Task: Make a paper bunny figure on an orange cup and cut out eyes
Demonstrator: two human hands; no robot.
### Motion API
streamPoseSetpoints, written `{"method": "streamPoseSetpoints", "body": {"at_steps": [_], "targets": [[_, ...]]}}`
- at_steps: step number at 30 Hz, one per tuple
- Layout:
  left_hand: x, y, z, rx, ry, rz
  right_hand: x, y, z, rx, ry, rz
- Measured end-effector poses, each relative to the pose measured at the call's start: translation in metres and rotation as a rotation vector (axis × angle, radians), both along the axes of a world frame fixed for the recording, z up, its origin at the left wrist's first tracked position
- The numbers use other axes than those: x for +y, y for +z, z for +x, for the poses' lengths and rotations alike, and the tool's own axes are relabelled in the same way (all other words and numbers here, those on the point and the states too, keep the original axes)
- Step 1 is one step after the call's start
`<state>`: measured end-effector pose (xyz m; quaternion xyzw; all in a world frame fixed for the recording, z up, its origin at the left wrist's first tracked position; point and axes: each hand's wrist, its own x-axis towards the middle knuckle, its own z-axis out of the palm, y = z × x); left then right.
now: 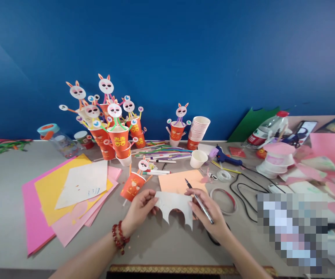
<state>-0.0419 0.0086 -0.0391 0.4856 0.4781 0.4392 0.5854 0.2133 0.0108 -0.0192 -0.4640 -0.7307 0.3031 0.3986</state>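
Note:
A white paper piece (175,200) with curved cut-outs along its lower edge is held up between both hands. My left hand (140,207), with a red bead bracelet (120,234) at the wrist, pinches its left edge. Its right edge is gripped by my right hand (209,211), which also holds a black pen (200,203) slanting across the fingers. Behind the white piece, an orange paper sheet (181,180) lies on the table. Near my left hand, a red cup with a rabbit head (132,186) leans to one side.
Several rabbit cups (118,141) stand at back left, above coloured sheets (33,201). Stacked cups (198,130), a white cup (198,159), a blue glue gun (228,157) and its black cable (243,188) are behind and right. A bottle (267,130) and pink paper pieces crowd the right.

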Motion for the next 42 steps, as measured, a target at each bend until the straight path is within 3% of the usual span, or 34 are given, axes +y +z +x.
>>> {"method": "streamPoseSetpoints", "body": {"at_steps": [11,17,22,24,28,33,37,42], "targets": [[-0.001,-0.002,-0.002,0.053,-0.007,0.022,0.001,-0.011,0.007,-0.023,0.012,0.013],[0.0,-0.006,-0.004,0.062,-0.037,-0.003,0.008,-0.002,0.046,-0.03,-0.115,0.155],[0.001,-0.002,-0.003,0.094,-0.062,0.01,0.04,0.006,0.102,-0.408,-0.422,0.336],[0.0,-0.001,-0.004,0.122,-0.07,0.019,0.057,0.003,0.117,-0.609,-0.478,0.351],[-0.003,0.006,-0.004,0.168,-0.081,0.054,0.079,-0.013,0.128,-0.789,-0.44,0.354],[-0.006,0.018,-0.004,0.23,-0.094,0.102,0.087,-0.026,0.129,-0.877,-0.4,0.378],[-0.013,0.021,-0.009,0.286,-0.095,0.097,0.088,-0.021,0.133,-0.849,-0.344,0.441],[-0.03,0.017,-0.023,0.306,-0.061,0.04,0.072,0.0,0.12,-0.825,-0.323,0.588]]}}
